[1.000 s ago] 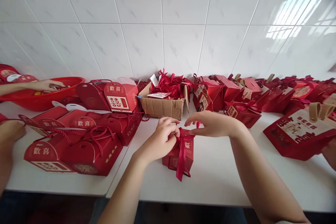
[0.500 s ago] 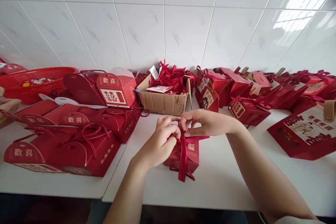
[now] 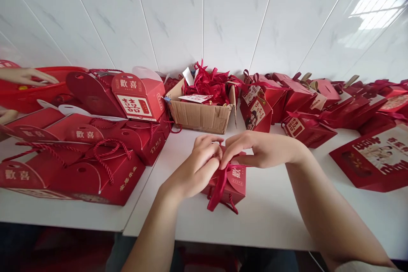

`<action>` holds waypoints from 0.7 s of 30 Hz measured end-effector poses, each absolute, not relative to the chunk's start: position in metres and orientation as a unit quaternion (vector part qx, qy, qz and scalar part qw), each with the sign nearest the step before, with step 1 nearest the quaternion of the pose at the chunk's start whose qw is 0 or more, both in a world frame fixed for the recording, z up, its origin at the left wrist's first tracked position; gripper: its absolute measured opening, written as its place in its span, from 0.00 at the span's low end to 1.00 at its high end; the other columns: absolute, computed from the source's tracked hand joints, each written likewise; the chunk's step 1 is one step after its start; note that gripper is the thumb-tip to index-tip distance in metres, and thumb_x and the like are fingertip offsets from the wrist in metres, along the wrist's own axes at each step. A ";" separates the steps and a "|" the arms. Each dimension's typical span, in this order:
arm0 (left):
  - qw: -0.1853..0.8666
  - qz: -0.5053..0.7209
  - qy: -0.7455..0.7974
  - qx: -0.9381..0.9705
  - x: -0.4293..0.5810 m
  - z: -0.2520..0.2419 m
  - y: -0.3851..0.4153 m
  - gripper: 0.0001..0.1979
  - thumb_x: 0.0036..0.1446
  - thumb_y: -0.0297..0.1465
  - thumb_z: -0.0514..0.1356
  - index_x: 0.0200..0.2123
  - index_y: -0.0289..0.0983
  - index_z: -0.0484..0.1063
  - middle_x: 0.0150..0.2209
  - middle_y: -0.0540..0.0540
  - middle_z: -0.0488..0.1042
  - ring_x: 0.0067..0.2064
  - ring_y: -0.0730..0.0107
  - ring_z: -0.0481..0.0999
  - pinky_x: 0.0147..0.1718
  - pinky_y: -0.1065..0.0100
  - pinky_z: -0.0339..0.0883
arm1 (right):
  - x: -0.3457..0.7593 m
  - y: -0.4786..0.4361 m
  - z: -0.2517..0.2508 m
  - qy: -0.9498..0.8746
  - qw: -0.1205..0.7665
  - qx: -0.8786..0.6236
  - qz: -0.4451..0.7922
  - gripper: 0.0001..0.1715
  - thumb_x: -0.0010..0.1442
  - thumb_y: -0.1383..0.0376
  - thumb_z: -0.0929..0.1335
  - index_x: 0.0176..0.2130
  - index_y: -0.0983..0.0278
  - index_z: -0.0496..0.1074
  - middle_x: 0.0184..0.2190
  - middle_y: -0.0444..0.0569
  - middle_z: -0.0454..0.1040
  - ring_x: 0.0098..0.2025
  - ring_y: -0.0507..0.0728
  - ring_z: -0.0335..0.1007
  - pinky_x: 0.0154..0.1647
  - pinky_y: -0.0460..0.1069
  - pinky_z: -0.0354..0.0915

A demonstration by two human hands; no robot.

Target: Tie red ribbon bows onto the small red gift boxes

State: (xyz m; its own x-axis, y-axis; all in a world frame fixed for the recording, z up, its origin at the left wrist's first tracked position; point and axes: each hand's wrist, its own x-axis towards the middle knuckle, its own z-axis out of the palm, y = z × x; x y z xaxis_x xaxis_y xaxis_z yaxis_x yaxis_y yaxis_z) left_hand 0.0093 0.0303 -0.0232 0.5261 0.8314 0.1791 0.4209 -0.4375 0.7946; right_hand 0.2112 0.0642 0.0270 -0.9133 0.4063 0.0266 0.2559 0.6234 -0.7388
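A small red gift box (image 3: 234, 185) sits on the white table in front of me, with red cords at its lower side. Across its top runs a dark red ribbon (image 3: 219, 191), one end hanging down the near side. My left hand (image 3: 199, 165) has its fingers curled in a pinch on the ribbon at the top of the box. From the right, my right hand (image 3: 255, 148) pinches the ribbon at the same spot, its fingertips close to the left ones. The fingers partly hide where the ribbon crosses.
Behind the box stands an open cardboard box (image 3: 199, 117) of red ribbons. Red boxes with cord handles (image 3: 95, 178) are stacked at left. More red boxes (image 3: 306, 129) line the wall at right. Another person's hand (image 3: 35, 75) is over a red basket (image 3: 47, 97) at far left.
The hanging ribbon end has swung left, and my fingers have shifted around the crossing. Another person's hand has come over the red basket. The whole view has shifted slightly.
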 end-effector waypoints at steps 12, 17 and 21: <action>0.280 0.313 0.424 0.803 0.009 -0.030 0.033 0.12 0.64 0.32 0.44 0.29 0.39 0.61 0.57 0.45 0.63 0.62 0.63 0.56 0.59 0.57 0.55 | 0.220 0.065 0.026 -0.892 0.045 -0.196 0.405 0.27 0.57 0.78 0.59 0.46 0.56 0.77 0.40 0.45 0.77 0.38 0.51 0.70 0.39 0.45 0.64; 0.284 0.321 0.427 0.797 0.010 -0.030 0.033 0.12 0.63 0.31 0.44 0.28 0.39 0.60 0.54 0.46 0.65 0.60 0.63 0.59 0.58 0.58 0.56 | 0.221 0.064 0.026 -0.879 0.062 -0.200 0.428 0.27 0.56 0.78 0.61 0.45 0.55 0.77 0.39 0.44 0.78 0.37 0.51 0.71 0.38 0.45 0.64; 0.302 0.330 0.425 0.787 0.014 -0.032 0.032 0.12 0.63 0.35 0.48 0.27 0.39 0.60 0.49 0.44 0.67 0.56 0.62 0.63 0.55 0.59 0.60 | 0.222 0.066 0.027 -0.883 0.076 -0.204 0.416 0.24 0.57 0.76 0.62 0.46 0.56 0.77 0.41 0.45 0.77 0.39 0.51 0.72 0.39 0.45 0.65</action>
State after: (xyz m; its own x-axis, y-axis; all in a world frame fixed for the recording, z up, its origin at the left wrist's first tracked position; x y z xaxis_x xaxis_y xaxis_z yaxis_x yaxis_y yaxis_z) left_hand 0.0144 0.0321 -0.0323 0.4222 0.8678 0.2621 0.4689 -0.4566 0.7561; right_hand 0.2216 0.0658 0.0269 -0.9049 0.4241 -0.0361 0.2977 0.5699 -0.7659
